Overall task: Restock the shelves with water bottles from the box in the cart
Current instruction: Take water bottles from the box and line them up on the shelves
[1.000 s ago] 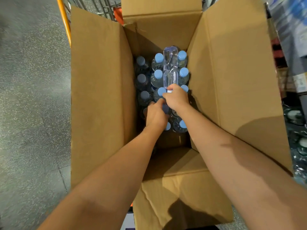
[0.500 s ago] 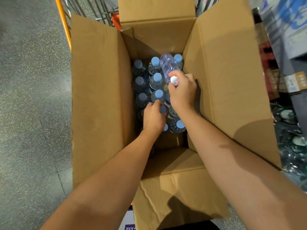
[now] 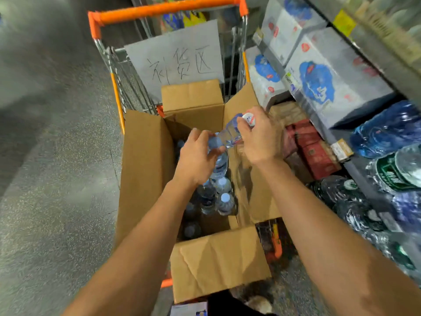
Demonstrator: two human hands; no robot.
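Orange-railed cart [image 3: 166, 8] stands on grey floor, w/ a handwritten paper sign [image 3: 175, 58] at its far end. Inside is the open cardboard box [image 3: 145, 160], more capped bottles [image 3: 224, 199] upright in it. Above the box, left hand [image 3: 197, 157] curls round the lower part of one water bottle [image 3: 227, 134]; right hand [image 3: 259, 135] pinches its neck end, bottle tilted. On the right, shelves [image 3: 355, 142] hold wrapped bottle packs.

Motion blur smears the shelf goods [image 3: 385, 156]; box [image 3: 145, 160] hides lower bottles [image 3: 224, 200].
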